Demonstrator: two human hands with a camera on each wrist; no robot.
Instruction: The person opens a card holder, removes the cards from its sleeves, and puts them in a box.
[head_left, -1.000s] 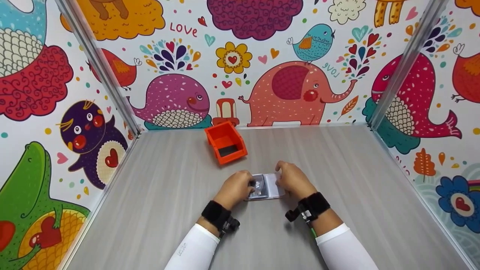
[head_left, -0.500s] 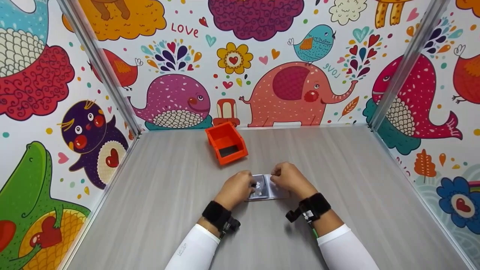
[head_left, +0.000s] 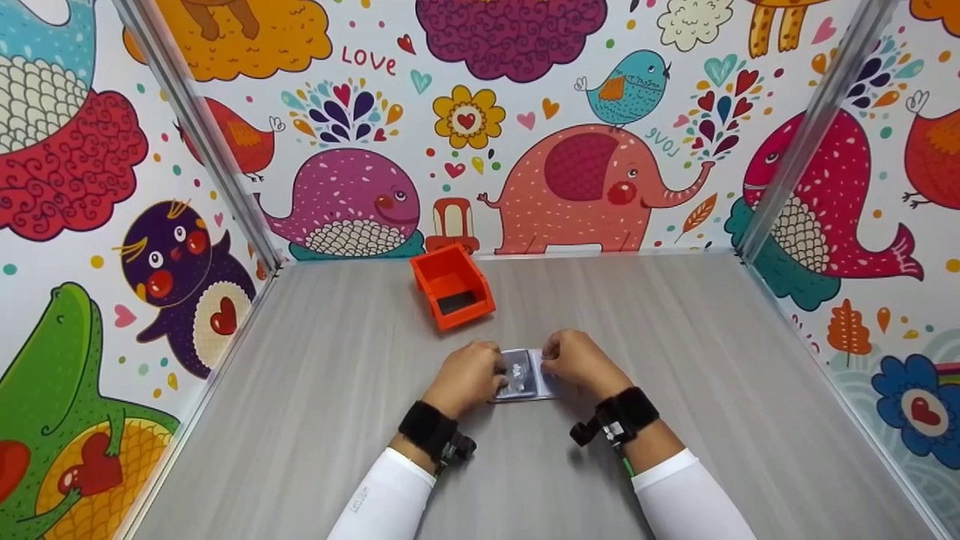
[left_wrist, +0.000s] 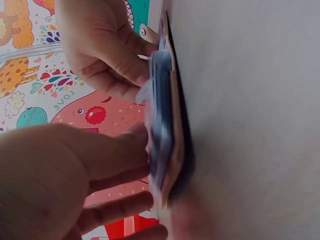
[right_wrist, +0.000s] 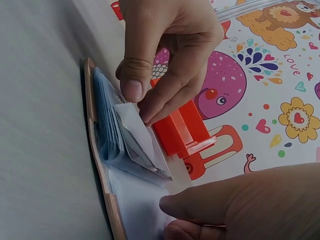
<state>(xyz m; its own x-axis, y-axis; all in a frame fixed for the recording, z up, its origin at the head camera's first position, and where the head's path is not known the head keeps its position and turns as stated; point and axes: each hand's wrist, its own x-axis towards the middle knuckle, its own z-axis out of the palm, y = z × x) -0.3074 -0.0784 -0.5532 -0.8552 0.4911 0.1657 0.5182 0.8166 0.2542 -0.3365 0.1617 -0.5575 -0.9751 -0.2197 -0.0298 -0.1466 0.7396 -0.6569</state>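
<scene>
The open card holder [head_left: 549, 388] lies around the middle of the grey surface [head_left: 337, 337], well apart from its back edge and the side edges along the printed walls [head_left: 720, 75]. The surface runs wide beyond both arms; behind the holder, the orange bin [head_left: 462, 318] stands near the left hand [head_left: 465, 377], narrowing the room there.

The right hand [head_left: 581, 361] pinches a clear sleeve [left_wrist: 144, 94] between thumb and finger, as the left wrist view shows. The left hand's thumb and fingertips meet the opposite page; whether they grip or merely press, I cannot tell.

Only the right wrist view brings out the white slip [right_wrist: 137, 129] in the raised stack of sleeves; the left wrist view shows the brown cover [left_wrist: 176, 125] edge-on against the surface.
</scene>
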